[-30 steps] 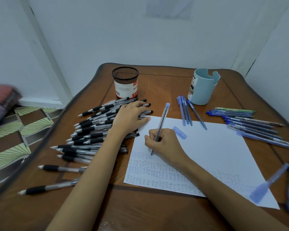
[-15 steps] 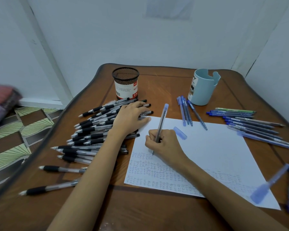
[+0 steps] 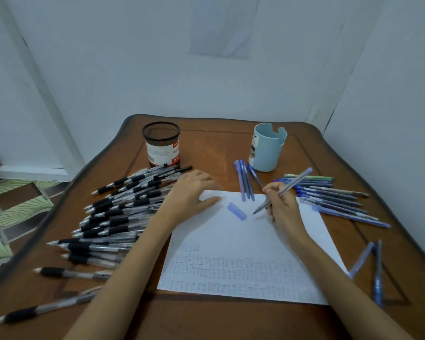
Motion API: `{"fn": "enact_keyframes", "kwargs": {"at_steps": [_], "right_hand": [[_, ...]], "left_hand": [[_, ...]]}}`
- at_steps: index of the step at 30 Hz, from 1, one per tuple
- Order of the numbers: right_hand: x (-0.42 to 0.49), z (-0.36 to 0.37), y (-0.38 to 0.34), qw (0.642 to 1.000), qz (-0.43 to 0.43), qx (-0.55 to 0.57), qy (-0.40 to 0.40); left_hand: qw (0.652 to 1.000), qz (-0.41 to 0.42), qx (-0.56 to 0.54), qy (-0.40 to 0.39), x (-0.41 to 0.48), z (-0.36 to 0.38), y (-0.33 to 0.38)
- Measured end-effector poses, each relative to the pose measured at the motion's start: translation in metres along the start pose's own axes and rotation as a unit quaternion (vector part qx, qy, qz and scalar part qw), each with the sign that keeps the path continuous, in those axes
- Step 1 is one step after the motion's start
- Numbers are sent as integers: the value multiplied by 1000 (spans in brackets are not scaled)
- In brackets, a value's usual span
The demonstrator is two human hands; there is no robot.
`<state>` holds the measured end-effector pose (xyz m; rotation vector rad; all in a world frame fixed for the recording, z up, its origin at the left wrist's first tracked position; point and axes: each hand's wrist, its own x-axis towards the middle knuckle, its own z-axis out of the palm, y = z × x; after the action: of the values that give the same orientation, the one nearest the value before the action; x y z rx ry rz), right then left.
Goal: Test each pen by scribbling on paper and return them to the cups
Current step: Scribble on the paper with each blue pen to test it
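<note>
Lifting the blue pen (image 3: 295,180) off the paper (image 3: 231,236), scribble apparently done.
My right hand (image 3: 284,204) pinches the pen and has moved up from the scribbled rows; the tip now hovers beside the loose cap (image 3: 236,211) at 9 o'clock, so recapping looks next. My left hand (image 3: 192,195) rests flat at the paper's 11 o'clock corner, holding nothing.

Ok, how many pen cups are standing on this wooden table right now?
2. The black mesh cup with a white label stands back left, behind the pile of black-grip pens. The pale blue notched cup stands back right, beside loose blue pens. None seems hidden.
</note>
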<state>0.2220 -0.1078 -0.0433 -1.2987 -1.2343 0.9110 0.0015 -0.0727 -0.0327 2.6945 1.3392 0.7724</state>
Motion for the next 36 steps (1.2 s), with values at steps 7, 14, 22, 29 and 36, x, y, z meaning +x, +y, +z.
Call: {"fn": "enact_keyframes", "kwargs": {"at_steps": [7, 14, 22, 29, 36], "right_hand": [[0, -2, -3, 999, 14, -1, 48], [-6, -3, -17, 995, -35, 73, 63], [-8, 1, -16, 996, -53, 60, 28], [-15, 8, -12, 997, -63, -3, -48], [-18, 13, -7, 992, -69, -18, -102]], "left_hand": [[985, -26, -147, -81, -2, 16, 41], [927, -147, -342, -38, -4, 13, 55], [920, -159, -357, -37, -1, 15, 50], [913, -147, -378, -40, -2, 16, 53], [869, -165, -465, -46, -6, 14, 59]]}}
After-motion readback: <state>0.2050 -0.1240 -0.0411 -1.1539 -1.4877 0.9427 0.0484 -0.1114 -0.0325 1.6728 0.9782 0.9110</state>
